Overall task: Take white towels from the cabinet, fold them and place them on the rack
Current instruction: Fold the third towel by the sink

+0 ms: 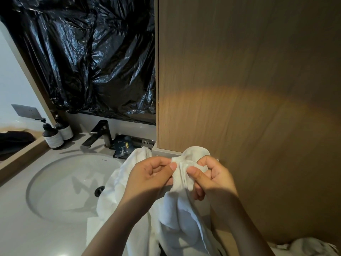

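Observation:
A white towel [177, 215] hangs bunched in front of me, over the right side of the sink counter. My left hand [147, 178] pinches its upper hem between thumb and fingers. My right hand [208, 176] pinches the same hem a little to the right, thumb on the cloth. A loop of the towel sticks up between and behind the two hands. More white towel cloth [118, 183] drapes down over the sink's right rim. Another white towel [310, 246] lies at the bottom right corner. No rack is in view.
A wooden cabinet panel [249, 89] fills the right half. Left of it is a round white sink [64, 182] with a dark faucet [99, 133], two pump bottles [55, 135] and a dark packet [122, 145]. Black plastic sheeting [92, 56] covers the mirror.

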Demonstrator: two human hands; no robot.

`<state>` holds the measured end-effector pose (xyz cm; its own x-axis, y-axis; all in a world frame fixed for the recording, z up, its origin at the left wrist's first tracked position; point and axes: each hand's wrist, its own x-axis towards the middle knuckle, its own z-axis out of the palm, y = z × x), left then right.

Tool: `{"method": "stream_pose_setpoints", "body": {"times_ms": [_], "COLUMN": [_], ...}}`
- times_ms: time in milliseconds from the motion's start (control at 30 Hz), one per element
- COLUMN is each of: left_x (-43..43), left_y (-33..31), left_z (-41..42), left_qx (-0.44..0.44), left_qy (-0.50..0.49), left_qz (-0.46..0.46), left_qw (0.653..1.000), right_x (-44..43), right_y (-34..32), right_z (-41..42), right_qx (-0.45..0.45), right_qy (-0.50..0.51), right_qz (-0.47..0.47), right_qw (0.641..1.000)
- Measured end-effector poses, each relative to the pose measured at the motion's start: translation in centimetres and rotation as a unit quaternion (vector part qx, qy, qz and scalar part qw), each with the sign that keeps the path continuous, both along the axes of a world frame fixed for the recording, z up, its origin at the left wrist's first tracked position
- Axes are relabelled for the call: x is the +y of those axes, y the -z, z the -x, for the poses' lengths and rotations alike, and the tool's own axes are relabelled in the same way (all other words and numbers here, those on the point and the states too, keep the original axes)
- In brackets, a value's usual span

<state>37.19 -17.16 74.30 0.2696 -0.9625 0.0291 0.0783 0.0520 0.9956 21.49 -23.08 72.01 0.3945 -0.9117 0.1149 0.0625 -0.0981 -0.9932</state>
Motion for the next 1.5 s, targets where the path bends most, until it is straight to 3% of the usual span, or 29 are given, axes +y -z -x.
{"method": "stream_pose_setpoints", "body": {"times_ms": [467, 1333, 1500], "left_x": [1.0, 1.1, 0.7], "left_y": [-0.6, -0.5, -1.2], "left_z": [0.1, 0.4, -0.9], "left_qx": [-0.122, -0.102, -0.065], "left_qy": [0.014, -0.035, -0.059], "left_qz": [0.034, 0.019, 0.068], "left_qw": [0.992, 0.994, 0.994], "right_x": [0.5, 0.7, -0.5], "right_y": [-0.1, 0.1, -0.8], "right_z": [0.1, 0.0, 2.4], "right_qx": [0.029, 0.066, 0.139], "right_qy": [0.013, 0.014, -0.014], "right_qz": [0.035, 0.046, 0.106], "right_qw": [0.999, 0.997, 0.984]}}
